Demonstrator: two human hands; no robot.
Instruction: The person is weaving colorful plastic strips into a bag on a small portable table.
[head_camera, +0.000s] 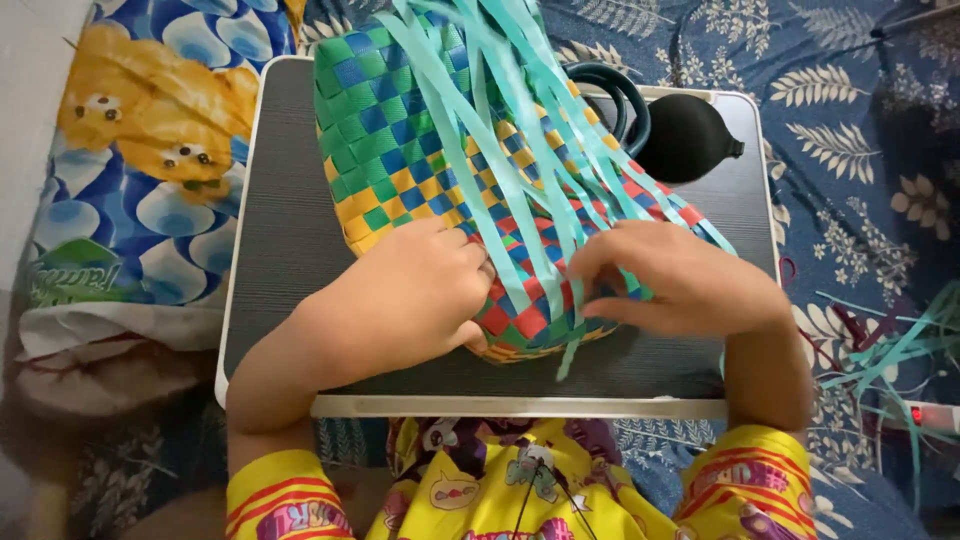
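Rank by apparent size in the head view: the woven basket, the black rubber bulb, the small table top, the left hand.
1. Table top
2. Woven basket
3. Left hand
4. Black bulb
The hand lies nearer the camera, so it may look larger than it is.

A half-woven basket fills the middle of the small counter, its loose teal strips fanning down across the centre of the frame and blocking any approach from above. Both hands press on its lower edge, the left hand and right hand closing off the near side. A bare band of counter runs down the left of the frame, and a narrower one along the bottom edge. At upper right, a black rubber bulb and dark tubing crowd the corner. Cut strips litter the bedspread at right.
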